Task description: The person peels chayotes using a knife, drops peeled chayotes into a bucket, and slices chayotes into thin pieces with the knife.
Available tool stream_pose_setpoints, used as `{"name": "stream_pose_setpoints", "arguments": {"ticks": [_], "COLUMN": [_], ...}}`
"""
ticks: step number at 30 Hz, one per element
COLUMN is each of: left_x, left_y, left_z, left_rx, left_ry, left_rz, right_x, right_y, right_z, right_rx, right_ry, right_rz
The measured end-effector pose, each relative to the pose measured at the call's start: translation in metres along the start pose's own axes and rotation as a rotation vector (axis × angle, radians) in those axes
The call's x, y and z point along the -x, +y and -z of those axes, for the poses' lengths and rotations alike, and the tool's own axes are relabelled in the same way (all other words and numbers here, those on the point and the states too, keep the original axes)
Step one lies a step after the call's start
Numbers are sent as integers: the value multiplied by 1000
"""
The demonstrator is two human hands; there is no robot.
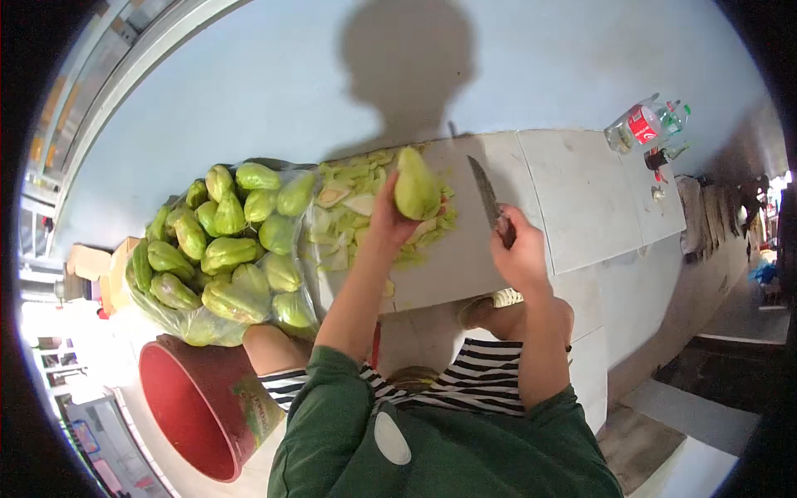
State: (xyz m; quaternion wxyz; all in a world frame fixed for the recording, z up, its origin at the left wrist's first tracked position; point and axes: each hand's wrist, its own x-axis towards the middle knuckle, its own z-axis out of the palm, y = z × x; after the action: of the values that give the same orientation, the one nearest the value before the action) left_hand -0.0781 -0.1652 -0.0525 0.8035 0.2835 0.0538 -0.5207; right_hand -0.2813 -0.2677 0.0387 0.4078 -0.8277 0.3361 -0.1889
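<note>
My left hand holds a pale green chayote upright, over a heap of light green peelings and slices on the tiled ledge. In my right hand is a knife, gripped by its handle, its dark blade pointing up and away to the left. Knife and chayote are apart. To the left of the peelings, a large clear plastic bag lies open, full of several whole green chayotes.
A red bucket stands at the lower left beside my leg. Plastic bottles and a small dark bottle are at the ledge's far right end. A cardboard box sits behind the bag. The blue wall borders the ledge.
</note>
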Motion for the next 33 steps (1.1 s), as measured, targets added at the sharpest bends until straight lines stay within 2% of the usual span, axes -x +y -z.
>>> {"name": "stream_pose_setpoints", "arguments": {"ticks": [3, 5, 6, 10, 12, 15, 18, 21, 28, 33], "left_x": [57, 80, 109, 133, 137, 132, 121, 114, 112, 114], "left_y": [32, 48, 61, 84, 93, 102, 106, 106, 109, 107], "left_z": [8, 25, 25, 42, 51, 73, 81, 77, 77, 75], "left_rx": [28, -64, -217, -104, 102, 258, 303, 338, 312, 235], "left_ry": [5, -6, 30, 60, 232, 299, 176, 148, 177, 132], "left_rz": [-43, -103, -92, -155, -264, -254, -324, -389, -358, -372], "right_x": [17, 30, 35, 49, 55, 61, 70, 70, 71, 72], "right_y": [-22, -31, -40, -56, -63, -75, -74, -78, -89, -103], "right_z": [-25, -51, -71, -98, -110, -130, -147, -157, -158, -152], "right_rx": [-4, -290, -242, -275, -323, -177, -156, -145, -105, -55], "right_ry": [-77, -109, -211, -289, -243, -244, -153, -77, -70, 113], "right_rz": [82, 92, 183, 240, 328, 340, 428, 524, 494, 802]}}
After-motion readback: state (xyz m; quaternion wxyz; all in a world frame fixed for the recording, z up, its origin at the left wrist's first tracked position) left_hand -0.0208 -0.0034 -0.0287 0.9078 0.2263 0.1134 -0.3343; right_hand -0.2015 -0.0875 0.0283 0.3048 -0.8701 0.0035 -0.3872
